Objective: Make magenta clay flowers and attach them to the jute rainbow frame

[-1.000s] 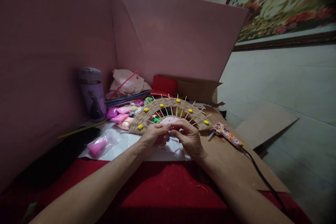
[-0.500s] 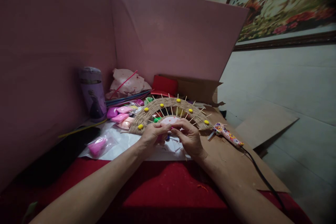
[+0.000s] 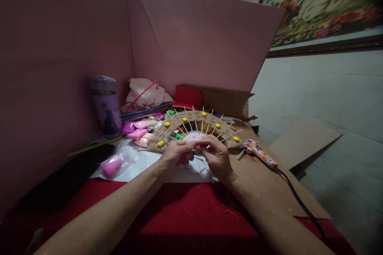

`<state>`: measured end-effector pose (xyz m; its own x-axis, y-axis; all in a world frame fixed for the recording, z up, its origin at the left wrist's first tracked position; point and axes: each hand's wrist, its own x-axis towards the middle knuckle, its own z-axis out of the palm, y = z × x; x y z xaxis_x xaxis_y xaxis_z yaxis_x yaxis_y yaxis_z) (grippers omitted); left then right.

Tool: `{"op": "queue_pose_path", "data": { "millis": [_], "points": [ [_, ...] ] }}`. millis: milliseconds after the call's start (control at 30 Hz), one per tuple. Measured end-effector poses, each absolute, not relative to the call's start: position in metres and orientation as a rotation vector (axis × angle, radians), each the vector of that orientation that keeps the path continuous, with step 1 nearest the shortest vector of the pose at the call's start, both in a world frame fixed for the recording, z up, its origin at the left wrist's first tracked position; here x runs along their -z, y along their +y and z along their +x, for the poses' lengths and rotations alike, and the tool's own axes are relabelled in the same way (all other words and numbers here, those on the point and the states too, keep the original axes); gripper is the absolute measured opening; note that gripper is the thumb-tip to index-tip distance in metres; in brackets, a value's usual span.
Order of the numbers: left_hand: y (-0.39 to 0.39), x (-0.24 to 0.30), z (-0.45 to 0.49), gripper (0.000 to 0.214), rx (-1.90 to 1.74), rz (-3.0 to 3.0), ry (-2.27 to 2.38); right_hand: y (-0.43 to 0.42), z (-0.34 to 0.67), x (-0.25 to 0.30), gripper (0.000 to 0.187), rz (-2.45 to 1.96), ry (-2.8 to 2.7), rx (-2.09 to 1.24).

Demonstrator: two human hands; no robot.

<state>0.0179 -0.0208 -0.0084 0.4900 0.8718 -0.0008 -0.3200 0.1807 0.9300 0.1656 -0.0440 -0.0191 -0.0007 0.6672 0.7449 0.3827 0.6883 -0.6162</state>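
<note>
A half-round fan woven of tan twine (image 3: 179, 121) over thin wooden sticks stands on the table, dotted with small yellow clay balls (image 3: 204, 114). Its pale pink hub (image 3: 194, 137) sits just beyond my fingers. My left hand (image 3: 175, 153) and my right hand (image 3: 216, 154) meet in front of the hub, fingertips pinched together on a small piece that I cannot make out. A bit of bright pink shows under the left fingers.
Packets of coloured clay (image 3: 136, 129) lie left of the fan, and one pink packet (image 3: 111, 166) nearer me. A purple bottle (image 3: 106, 105) stands at the back left. A floral glue gun (image 3: 259, 152) with black cord lies on brown cardboard (image 3: 260, 183) to the right. Pink boards wall the back.
Almost nothing has moved. My fingertips shift slightly against each other in front of the hub; the fan and the rest stay put.
</note>
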Motion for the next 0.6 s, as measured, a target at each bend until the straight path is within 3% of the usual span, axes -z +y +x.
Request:
{"op": "queue_pose_path", "data": {
  "millis": [600],
  "points": [
    [-0.0178, 0.012, 0.0169, 0.035, -0.92, 1.09, 0.592, -0.0436, 0.1661, 0.0195, 0.006, -0.901, -1.586, -0.279]
  ]
}}
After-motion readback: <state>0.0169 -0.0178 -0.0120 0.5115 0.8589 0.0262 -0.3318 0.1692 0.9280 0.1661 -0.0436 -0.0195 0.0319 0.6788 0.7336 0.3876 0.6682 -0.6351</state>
